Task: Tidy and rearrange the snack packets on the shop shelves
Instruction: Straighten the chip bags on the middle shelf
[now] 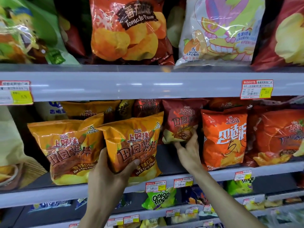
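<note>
On the middle shelf (164,185), my left hand (113,171) grips the lower part of an orange Hot & Spicy chip packet (134,142), thumb on its front. A matching orange packet (65,150) stands just left of it. My right hand (189,148) reaches deeper into the shelf, and its fingers close around the bottom of a dark red chip packet (181,119) that stands further back. To the right stands a bright orange-red packet (225,137), and beyond it a red one (279,137).
The upper shelf (148,83) holds a tomato flavour bag (130,30), a white bag (220,30) and a green bag (29,30). Price tags (256,89) hang on the shelf edges. Lower shelves carry a green onion rings packet (159,198). More packets stand behind the front row.
</note>
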Demonstrator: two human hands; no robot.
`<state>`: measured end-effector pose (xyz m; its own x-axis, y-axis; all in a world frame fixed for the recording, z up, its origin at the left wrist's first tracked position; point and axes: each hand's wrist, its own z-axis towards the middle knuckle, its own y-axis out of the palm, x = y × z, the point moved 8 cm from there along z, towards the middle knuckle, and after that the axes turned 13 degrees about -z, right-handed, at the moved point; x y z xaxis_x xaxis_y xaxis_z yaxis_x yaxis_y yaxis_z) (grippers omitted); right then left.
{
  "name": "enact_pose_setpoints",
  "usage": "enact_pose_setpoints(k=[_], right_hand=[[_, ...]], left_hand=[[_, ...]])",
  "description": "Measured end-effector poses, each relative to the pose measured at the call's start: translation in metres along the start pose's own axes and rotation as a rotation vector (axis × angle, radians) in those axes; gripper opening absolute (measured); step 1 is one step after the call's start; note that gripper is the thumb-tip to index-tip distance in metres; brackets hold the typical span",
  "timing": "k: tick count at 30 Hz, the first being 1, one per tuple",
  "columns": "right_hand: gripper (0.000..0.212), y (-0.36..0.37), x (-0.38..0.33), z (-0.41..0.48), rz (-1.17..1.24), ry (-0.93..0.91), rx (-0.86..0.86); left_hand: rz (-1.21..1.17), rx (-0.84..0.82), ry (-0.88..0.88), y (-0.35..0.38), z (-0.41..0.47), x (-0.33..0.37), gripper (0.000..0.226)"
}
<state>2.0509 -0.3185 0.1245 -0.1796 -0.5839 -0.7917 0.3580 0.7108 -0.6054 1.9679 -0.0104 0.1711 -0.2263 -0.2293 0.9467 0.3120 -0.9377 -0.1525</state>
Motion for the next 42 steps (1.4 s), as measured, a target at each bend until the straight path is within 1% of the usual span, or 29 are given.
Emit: enact_pose_setpoints(k=[3,5,9,12,15,19,20,22,24,26,30,33,38,42], right_hand=[[0.093,0.012,0.001,-0.006,0.036,-0.017,-0.063],[0.093,0.016,-0.003,-0.005,0.065,-0.024,-0.095],[0.092,0.015,-0.013,0.012,0.091,0.002,-0.094],[0.081,0.019,-0.019,0.015,0.04,-0.028,-0.086],[0.068,0.031,-0.029,0.007,0.025,-0.095,-0.155],[0.059,0.048,-0.04,-0.003,0.007,-0.184,-0.215],[0.055,0.049,-0.042,-0.004,0.012,-0.187,-0.214],[0.043,0.047,-0.038,-0.006,0.032,-0.132,-0.183],[0.026,0.035,-0.031,-0.011,0.082,-0.074,-0.121],[0.019,0.021,-0.025,-0.02,0.133,-0.057,-0.053],[0.022,-0.004,-0.009,-0.052,0.273,-0.05,0.058],[0.033,-0.016,0.0,-0.083,0.289,-0.063,0.116],[0.057,-0.007,0.009,-0.103,0.157,-0.124,0.042],[0.075,-0.008,0.017,-0.097,0.102,-0.057,-0.014]], left_hand=[[-0.034,0.001,-0.02,-0.008,-0.003,-0.007,0.075],[-0.055,-0.003,-0.032,-0.011,-0.007,-0.007,0.076],[-0.088,-0.031,-0.059,-0.013,-0.012,-0.008,0.075],[-0.103,-0.032,-0.065,-0.015,-0.015,-0.009,0.074],[-0.133,-0.026,-0.094,-0.017,-0.017,-0.012,0.07],[-0.122,-0.018,-0.087,-0.016,-0.016,-0.01,0.072],[-0.117,-0.017,-0.081,-0.015,-0.016,-0.009,0.072],[-0.117,-0.02,-0.077,-0.013,-0.015,-0.007,0.071],[-0.114,-0.031,-0.073,-0.006,-0.013,-0.005,0.071],[-0.11,-0.03,-0.051,0.002,-0.011,0.0,0.075],[-0.118,0.01,0.01,0.031,0.0,0.01,0.082],[-0.166,-0.013,-0.007,0.067,0.008,0.01,0.087],[-0.138,-0.064,-0.032,0.126,0.014,0.006,0.085],[-0.215,-0.141,-0.092,0.16,0.018,0.001,0.087]])
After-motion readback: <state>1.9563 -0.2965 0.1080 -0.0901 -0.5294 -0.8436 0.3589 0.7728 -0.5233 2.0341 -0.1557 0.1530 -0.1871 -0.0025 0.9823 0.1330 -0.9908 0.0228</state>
